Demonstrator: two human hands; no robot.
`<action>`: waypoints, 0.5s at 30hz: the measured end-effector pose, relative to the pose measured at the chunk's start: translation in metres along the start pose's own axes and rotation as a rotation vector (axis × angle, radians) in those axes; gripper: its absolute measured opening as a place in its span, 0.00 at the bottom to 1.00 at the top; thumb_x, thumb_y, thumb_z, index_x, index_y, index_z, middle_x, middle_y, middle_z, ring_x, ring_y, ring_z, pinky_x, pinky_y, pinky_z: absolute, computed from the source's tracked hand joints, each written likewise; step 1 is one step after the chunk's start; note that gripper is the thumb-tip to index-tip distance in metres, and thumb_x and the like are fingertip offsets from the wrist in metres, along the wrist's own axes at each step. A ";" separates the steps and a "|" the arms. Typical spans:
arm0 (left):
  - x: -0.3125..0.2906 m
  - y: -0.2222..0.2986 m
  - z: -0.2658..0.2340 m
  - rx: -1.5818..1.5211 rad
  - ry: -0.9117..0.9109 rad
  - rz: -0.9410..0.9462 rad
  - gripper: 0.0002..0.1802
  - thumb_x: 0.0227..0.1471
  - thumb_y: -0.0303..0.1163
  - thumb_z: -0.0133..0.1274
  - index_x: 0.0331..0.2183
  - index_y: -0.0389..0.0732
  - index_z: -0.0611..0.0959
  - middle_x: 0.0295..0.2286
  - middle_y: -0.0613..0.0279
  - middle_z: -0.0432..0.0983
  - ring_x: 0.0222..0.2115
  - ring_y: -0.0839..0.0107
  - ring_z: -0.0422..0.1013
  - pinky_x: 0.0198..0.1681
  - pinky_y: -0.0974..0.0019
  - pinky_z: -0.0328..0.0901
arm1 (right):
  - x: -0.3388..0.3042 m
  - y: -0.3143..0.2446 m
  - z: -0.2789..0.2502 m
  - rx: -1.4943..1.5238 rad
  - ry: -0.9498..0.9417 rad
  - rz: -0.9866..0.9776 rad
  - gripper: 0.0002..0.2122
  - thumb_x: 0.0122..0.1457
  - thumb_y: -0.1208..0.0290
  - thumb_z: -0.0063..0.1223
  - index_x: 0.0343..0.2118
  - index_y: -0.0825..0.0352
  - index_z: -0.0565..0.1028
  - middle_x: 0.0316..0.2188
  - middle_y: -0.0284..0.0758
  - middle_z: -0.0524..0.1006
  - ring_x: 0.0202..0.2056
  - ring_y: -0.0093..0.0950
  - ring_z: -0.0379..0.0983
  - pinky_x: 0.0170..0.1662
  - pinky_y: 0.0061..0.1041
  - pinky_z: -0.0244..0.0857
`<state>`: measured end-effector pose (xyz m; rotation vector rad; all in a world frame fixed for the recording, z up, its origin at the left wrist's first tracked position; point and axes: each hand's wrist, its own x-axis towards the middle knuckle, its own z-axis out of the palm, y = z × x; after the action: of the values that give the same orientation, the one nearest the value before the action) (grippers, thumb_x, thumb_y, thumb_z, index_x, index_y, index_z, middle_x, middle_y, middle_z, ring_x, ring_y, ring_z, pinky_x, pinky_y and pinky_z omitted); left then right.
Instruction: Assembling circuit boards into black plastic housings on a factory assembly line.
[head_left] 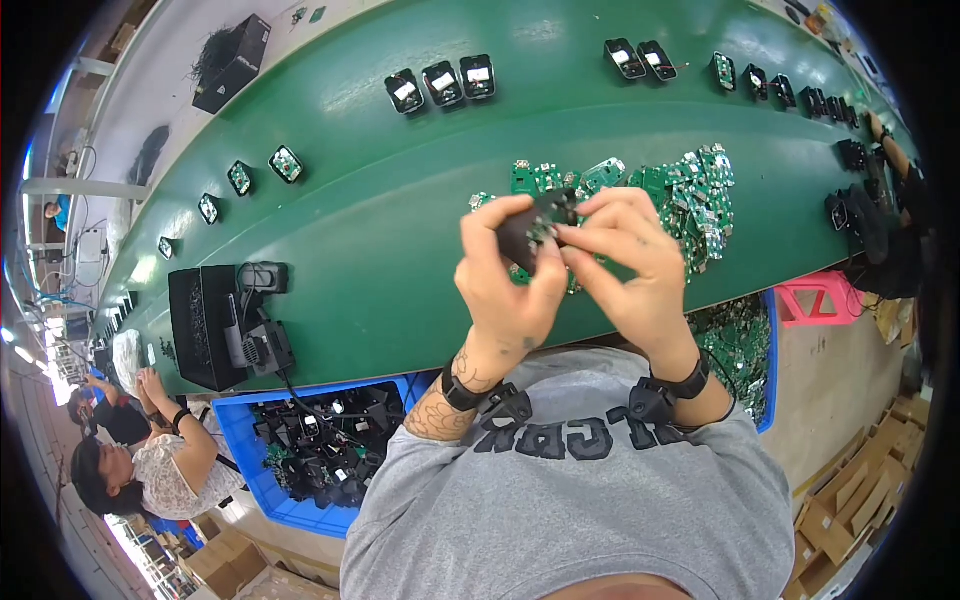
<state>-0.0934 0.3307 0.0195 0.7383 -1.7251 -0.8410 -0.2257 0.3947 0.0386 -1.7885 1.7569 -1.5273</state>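
My left hand (508, 292) is closed around a small black plastic case (516, 236), held up above the green table. Bits of green circuit board show at the case's open side, though motion blurs them. Against that side, my right hand (636, 262) has its thumb and fingertips pinched together; what lies between them is too small and blurred to make out. Behind and to the right of my hands spreads a heap of loose green circuit boards (692, 200), partly hidden by my fingers.
Open black cases (442, 84) with parts inside stand in groups along the table (380, 220). At left are a black box (203, 325) and black adapters (265, 345). Blue bins (290, 515) flank me below the table edge. Other people work at the left and far right.
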 end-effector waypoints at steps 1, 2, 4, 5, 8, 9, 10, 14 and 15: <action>0.001 -0.002 0.000 -0.136 -0.004 -0.128 0.20 0.48 0.21 0.53 0.45 0.31 0.70 0.33 0.54 0.74 0.28 0.72 0.75 0.31 0.71 0.71 | 0.000 -0.003 0.004 0.025 -0.023 0.002 0.13 0.42 0.82 0.61 0.35 0.68 0.80 0.29 0.33 0.76 0.42 0.34 0.70 0.44 0.30 0.64; 0.002 -0.004 -0.001 -0.140 -0.006 -0.124 0.20 0.48 0.21 0.53 0.45 0.31 0.70 0.33 0.54 0.74 0.28 0.72 0.75 0.31 0.71 0.71 | 0.001 -0.004 0.006 0.047 -0.044 0.003 0.15 0.43 0.82 0.61 0.37 0.68 0.80 0.29 0.34 0.76 0.42 0.34 0.70 0.45 0.31 0.64; 0.004 -0.009 -0.004 0.009 -0.040 -0.137 0.21 0.48 0.21 0.54 0.46 0.32 0.69 0.35 0.53 0.74 0.30 0.72 0.75 0.31 0.71 0.71 | 0.004 0.000 0.003 0.068 -0.112 0.025 0.15 0.47 0.79 0.59 0.41 0.70 0.79 0.30 0.35 0.76 0.44 0.36 0.69 0.47 0.33 0.63; 0.009 -0.017 -0.003 0.014 -0.063 -0.174 0.22 0.48 0.22 0.55 0.46 0.33 0.68 0.36 0.54 0.73 0.30 0.73 0.74 0.33 0.71 0.71 | 0.005 0.005 0.003 0.082 -0.187 0.047 0.15 0.48 0.77 0.59 0.42 0.70 0.78 0.31 0.35 0.77 0.44 0.36 0.70 0.48 0.32 0.63; 0.054 -0.051 -0.017 0.139 -0.036 -0.420 0.23 0.50 0.30 0.56 0.46 0.37 0.67 0.28 0.56 0.74 0.28 0.72 0.72 0.32 0.66 0.68 | 0.015 0.026 -0.017 0.262 -0.586 0.379 0.11 0.53 0.73 0.58 0.39 0.71 0.79 0.31 0.37 0.79 0.36 0.28 0.75 0.42 0.24 0.67; 0.076 -0.068 -0.030 0.263 -0.011 -0.411 0.22 0.49 0.31 0.58 0.45 0.38 0.71 0.29 0.63 0.72 0.27 0.76 0.68 0.31 0.72 0.65 | 0.013 0.037 -0.021 0.253 -0.395 0.456 0.10 0.54 0.72 0.57 0.37 0.71 0.80 0.30 0.37 0.79 0.34 0.27 0.75 0.39 0.23 0.67; 0.094 -0.100 -0.052 0.367 -0.001 -0.319 0.20 0.49 0.32 0.58 0.44 0.37 0.75 0.27 0.63 0.73 0.26 0.75 0.68 0.30 0.71 0.66 | 0.011 0.049 -0.023 0.249 -0.211 0.525 0.09 0.54 0.72 0.57 0.36 0.71 0.80 0.30 0.37 0.78 0.32 0.25 0.75 0.37 0.23 0.67; 0.168 -0.217 -0.151 0.802 -0.362 -0.423 0.23 0.44 0.35 0.58 0.41 0.31 0.78 0.33 0.38 0.76 0.36 0.50 0.74 0.41 0.56 0.68 | 0.020 0.098 -0.040 -0.330 -0.084 0.385 0.13 0.53 0.75 0.56 0.42 0.67 0.79 0.35 0.38 0.78 0.39 0.34 0.74 0.44 0.27 0.66; 0.181 -0.224 -0.151 0.783 -0.400 -0.575 0.22 0.44 0.35 0.58 0.39 0.30 0.79 0.33 0.38 0.77 0.37 0.48 0.74 0.42 0.56 0.68 | 0.020 0.107 -0.039 -0.338 -0.156 0.237 0.15 0.52 0.76 0.56 0.45 0.66 0.77 0.38 0.38 0.77 0.42 0.35 0.72 0.47 0.29 0.65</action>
<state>0.0192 0.0307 -0.0360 1.7432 -2.2680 -0.6953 -0.3260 0.3682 -0.0132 -1.7049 2.1529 -1.0199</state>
